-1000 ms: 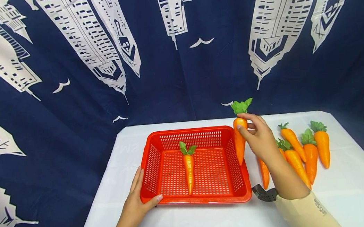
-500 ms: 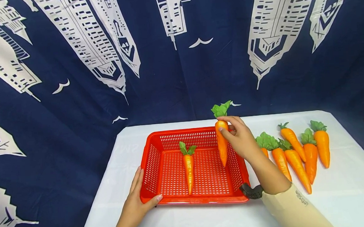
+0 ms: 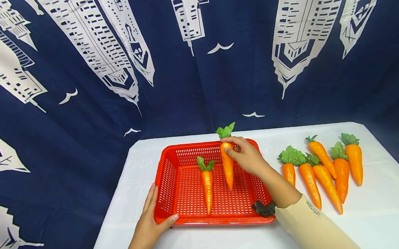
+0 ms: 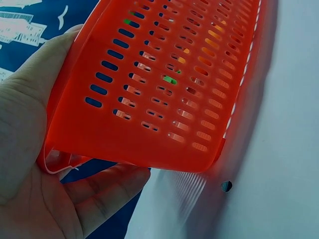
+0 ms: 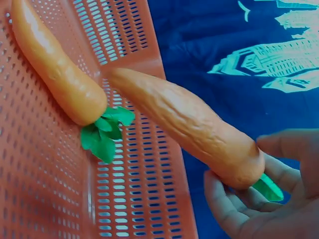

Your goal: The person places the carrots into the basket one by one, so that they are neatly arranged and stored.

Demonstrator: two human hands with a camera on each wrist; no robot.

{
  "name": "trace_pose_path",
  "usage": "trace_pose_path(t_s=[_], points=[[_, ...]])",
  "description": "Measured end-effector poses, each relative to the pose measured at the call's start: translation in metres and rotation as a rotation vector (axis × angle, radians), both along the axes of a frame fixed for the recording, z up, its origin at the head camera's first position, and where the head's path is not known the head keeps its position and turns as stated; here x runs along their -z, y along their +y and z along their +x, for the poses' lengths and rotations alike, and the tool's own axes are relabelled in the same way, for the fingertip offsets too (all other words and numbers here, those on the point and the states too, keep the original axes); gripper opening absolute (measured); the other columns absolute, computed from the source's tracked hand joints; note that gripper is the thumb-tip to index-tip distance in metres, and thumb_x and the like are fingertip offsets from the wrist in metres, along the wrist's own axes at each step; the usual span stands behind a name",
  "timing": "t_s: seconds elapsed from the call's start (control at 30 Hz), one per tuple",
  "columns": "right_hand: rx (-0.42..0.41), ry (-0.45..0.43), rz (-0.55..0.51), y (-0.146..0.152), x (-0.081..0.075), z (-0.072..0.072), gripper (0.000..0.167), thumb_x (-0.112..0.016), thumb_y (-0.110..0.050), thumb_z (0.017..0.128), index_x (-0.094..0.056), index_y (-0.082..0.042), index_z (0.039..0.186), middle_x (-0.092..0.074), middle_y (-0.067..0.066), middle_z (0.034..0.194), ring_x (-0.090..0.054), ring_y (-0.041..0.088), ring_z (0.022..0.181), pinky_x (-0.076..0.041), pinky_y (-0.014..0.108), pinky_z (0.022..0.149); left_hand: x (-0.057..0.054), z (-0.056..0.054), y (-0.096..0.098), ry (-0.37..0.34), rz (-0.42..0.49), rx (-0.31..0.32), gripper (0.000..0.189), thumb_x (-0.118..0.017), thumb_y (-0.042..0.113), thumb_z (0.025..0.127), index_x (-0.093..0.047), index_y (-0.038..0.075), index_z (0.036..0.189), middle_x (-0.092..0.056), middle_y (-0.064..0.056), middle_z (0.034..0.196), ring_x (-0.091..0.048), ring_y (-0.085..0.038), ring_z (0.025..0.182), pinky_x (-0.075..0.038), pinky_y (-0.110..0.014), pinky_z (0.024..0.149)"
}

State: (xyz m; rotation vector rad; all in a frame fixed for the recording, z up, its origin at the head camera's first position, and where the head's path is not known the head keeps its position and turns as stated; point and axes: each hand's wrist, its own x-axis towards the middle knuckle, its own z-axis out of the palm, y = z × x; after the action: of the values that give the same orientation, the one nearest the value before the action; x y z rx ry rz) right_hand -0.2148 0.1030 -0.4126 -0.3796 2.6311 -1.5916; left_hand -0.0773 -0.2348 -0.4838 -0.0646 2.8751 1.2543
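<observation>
My right hand (image 3: 247, 156) pinches an orange carrot (image 3: 228, 166) near its leafy top, thumb on one side and fingers on the other. Tip down, this carrot hangs over the red plastic basket (image 3: 222, 220), its green leaves (image 3: 224, 131) above the back rim. Inside the basket another carrot (image 3: 207, 188) lies lengthwise, leaves to the back. At the front left corner, my left hand (image 3: 148, 222) holds the rim, thumb over the front edge and fingers along the left side. The left wrist view shows the basket's slotted wall (image 4: 164, 99) between that hand's thumb and fingers.
Several more carrots (image 3: 341, 173) lie on the white-covered table (image 3: 383, 220) right of the basket. A dark blue cloth (image 3: 184, 106) printed with white buildings hangs behind the table. A black strap-like device (image 3: 264, 209) sits at my right wrist, over the basket's front right corner.
My right hand has carried the carrot leftward from the basket's right rim to above its inside, and a little lower. The left hand and the basket stay in place.
</observation>
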Motion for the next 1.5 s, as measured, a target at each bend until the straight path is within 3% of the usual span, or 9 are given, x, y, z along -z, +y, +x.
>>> trace_pose_path(t_s=[0.13, 0.23, 0.57, 0.67, 0.77, 1.03, 1.3, 1.5], points=[[-0.078, -0.084, -0.03, -0.006, 0.008, -0.004, 0.041, -0.062, -0.014, 0.098, -0.059, -0.014, 0.139, -0.056, 0.014, 0.119, -0.057, 0.024, 0.094, -0.047, 0.026, 0.074, 0.0, 0.0, 0.0, 0.004, -0.004, 0.003, 0.113, -0.084, 0.054, 0.077, -0.011, 0.038, 0.162, -0.003, 0.022, 0.169, -0.025, -0.033, 0.155, -0.034, -0.073, 0.11], [-0.135, -0.144, -0.057, -0.009, 0.014, -0.007, 0.047, -0.062, -0.008, 0.096, -0.054, -0.007, 0.143, -0.053, 0.02, 0.139, -0.064, 0.028, 0.111, -0.054, 0.026, 0.082, 0.0, 0.0, 0.0, 0.005, -0.002, 0.005, 0.114, -0.084, 0.054, 0.077, -0.011, 0.037, 0.163, -0.003, 0.022, 0.169, -0.025, -0.033, 0.155, -0.033, -0.072, 0.111], [-0.23, -0.239, -0.031, -0.018, 0.034, -0.013, 0.051, -0.063, 0.0, 0.091, -0.055, -0.003, 0.141, -0.059, 0.019, 0.134, -0.066, 0.022, 0.102, -0.056, 0.027, 0.078, -0.001, 0.0, -0.001, -0.001, -0.006, 0.002, 0.113, -0.084, 0.051, 0.078, -0.011, 0.036, 0.163, -0.003, 0.019, 0.169, -0.022, -0.033, 0.156, -0.033, -0.072, 0.112], [-0.239, -0.262, 0.008, -0.019, 0.039, -0.014, 0.049, -0.066, -0.001, 0.09, -0.058, -0.004, 0.138, -0.061, 0.017, 0.128, -0.063, 0.019, 0.092, -0.053, 0.025, 0.075, -0.001, 0.0, -0.001, 0.001, -0.006, 0.005, 0.113, -0.083, 0.053, 0.078, -0.011, 0.035, 0.163, -0.003, 0.019, 0.17, -0.022, -0.033, 0.156, -0.032, -0.071, 0.112], [-0.246, -0.27, 0.07, -0.02, 0.044, -0.015, 0.047, -0.07, -0.004, 0.089, -0.06, -0.005, 0.135, -0.062, 0.014, 0.122, -0.058, 0.017, 0.084, -0.05, 0.025, 0.072, -0.001, 0.0, -0.001, 0.003, -0.005, 0.007, 0.113, -0.083, 0.053, 0.078, -0.011, 0.034, 0.163, -0.003, 0.019, 0.17, -0.021, -0.034, 0.156, -0.032, -0.072, 0.112], [-0.262, -0.254, 0.238, -0.023, 0.05, -0.013, 0.046, -0.079, -0.011, 0.085, -0.064, -0.008, 0.128, -0.066, 0.01, 0.114, -0.056, 0.017, 0.082, -0.048, 0.026, 0.072, -0.001, 0.0, 0.0, -0.006, -0.004, 0.005, 0.114, -0.083, 0.053, 0.078, -0.01, 0.036, 0.163, -0.003, 0.019, 0.17, -0.022, -0.034, 0.156, -0.032, -0.072, 0.112], [-0.301, -0.262, 0.296, -0.027, 0.054, -0.011, 0.048, -0.081, -0.011, 0.082, -0.066, -0.011, 0.128, -0.068, 0.007, 0.116, -0.058, 0.017, 0.091, -0.051, 0.031, 0.082, -0.002, 0.0, 0.0, -0.003, -0.009, 0.012, 0.113, -0.083, 0.053, 0.078, -0.011, 0.033, 0.163, -0.002, 0.019, 0.17, -0.021, -0.034, 0.156, -0.032, -0.072, 0.112], [-0.311, -0.249, 0.344, -0.029, 0.058, -0.013, 0.051, -0.082, -0.014, 0.083, -0.066, -0.016, 0.132, -0.066, 0.004, 0.11, -0.056, 0.016, 0.087, -0.049, 0.029, 0.077, -0.001, 0.0, 0.0, 0.005, -0.02, 0.016, 0.114, -0.082, 0.054, 0.078, -0.01, 0.033, 0.163, -0.002, 0.018, 0.17, -0.022, -0.035, 0.155, -0.033, -0.072, 0.111]])
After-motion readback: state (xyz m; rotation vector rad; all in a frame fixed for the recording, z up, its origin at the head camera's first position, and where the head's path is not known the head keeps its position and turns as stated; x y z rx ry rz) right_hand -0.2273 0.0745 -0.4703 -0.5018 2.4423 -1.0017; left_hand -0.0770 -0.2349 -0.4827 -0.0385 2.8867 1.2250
